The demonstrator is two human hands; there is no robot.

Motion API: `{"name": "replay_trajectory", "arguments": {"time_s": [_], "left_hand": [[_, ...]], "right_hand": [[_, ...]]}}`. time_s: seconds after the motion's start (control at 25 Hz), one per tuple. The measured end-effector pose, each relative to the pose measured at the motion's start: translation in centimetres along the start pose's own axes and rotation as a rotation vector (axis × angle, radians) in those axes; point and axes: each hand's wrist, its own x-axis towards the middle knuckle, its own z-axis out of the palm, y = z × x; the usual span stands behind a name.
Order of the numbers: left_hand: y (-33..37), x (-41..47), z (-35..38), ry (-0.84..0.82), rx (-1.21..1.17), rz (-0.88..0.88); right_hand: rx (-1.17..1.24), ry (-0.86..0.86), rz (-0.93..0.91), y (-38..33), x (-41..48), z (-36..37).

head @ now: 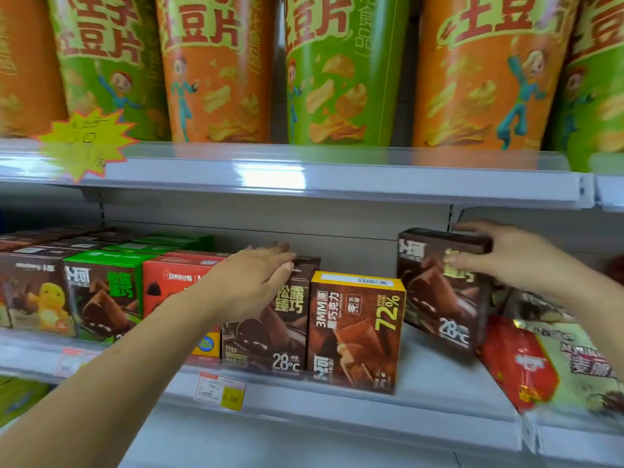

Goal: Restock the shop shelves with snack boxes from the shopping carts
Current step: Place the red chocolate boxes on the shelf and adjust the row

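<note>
Tall chip tubs stand in a row from 10 to 2 o'clock, alternating green (337,79) and orange (216,79), each printed with a cartoon figure and crisps. At 10 o'clock a yellow starburst sign (84,143) hangs below them, its handwriting blurred. A white and yellow price label (219,390) sits near 6 o'clock. At 4 o'clock a red bag (516,363) leans, touching a pale bag (574,359) to its right.

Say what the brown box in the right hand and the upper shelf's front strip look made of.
The brown box: likely printed cardboard, slight sheen; flat faces, crisp folded edges. The front strip: probably clear glossy plastic; it is see-through and catches bright glare.
</note>
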Motion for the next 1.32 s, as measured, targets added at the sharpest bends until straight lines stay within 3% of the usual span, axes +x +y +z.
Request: {"name": "replay_trajectory", "arguments": {"time_s": [0.2, 0.4, 0.48, 0.64, 1.0, 1.16, 1.32], "left_hand": [[-0.3, 0.1, -0.2, -0.027, 0.057, 0.012], [-0.4, 0.1, 0.0, 0.017, 0.058, 0.036], [-0.5, 0.0, 0.1, 0.007, 0.053, 0.024], [-0.7, 0.3, 0.2, -0.030, 0.057, -0.005], [0.2, 1.9, -2.4, -0.044, -0.036, -0.177], [-1.6, 6.1, -2.8, -0.115, -0.019, -0.301], [-2.1, 7.9, -2.3, -0.224, 0.108, -0.397]], "right_hand": [[0.449, -0.263, -0.100, -3.7, 8.9, 8.0], [0.658, -0.730, -0.158, -8.1, 12.9, 15.0], [0.691, -0.840, -0.114, -8.0, 13.5, 16.6], [0.744, -0.880, -0.023, -7.6, 14.2, 16.6], [0.676, -0.882, -0.089, -6.5, 13.5, 13.8], [0.566, -0.929, -0.201, -6.0, 12.9, 13.8], [0.437, -0.822, -0.358, -6.6, 12.8, 14.4]]}}
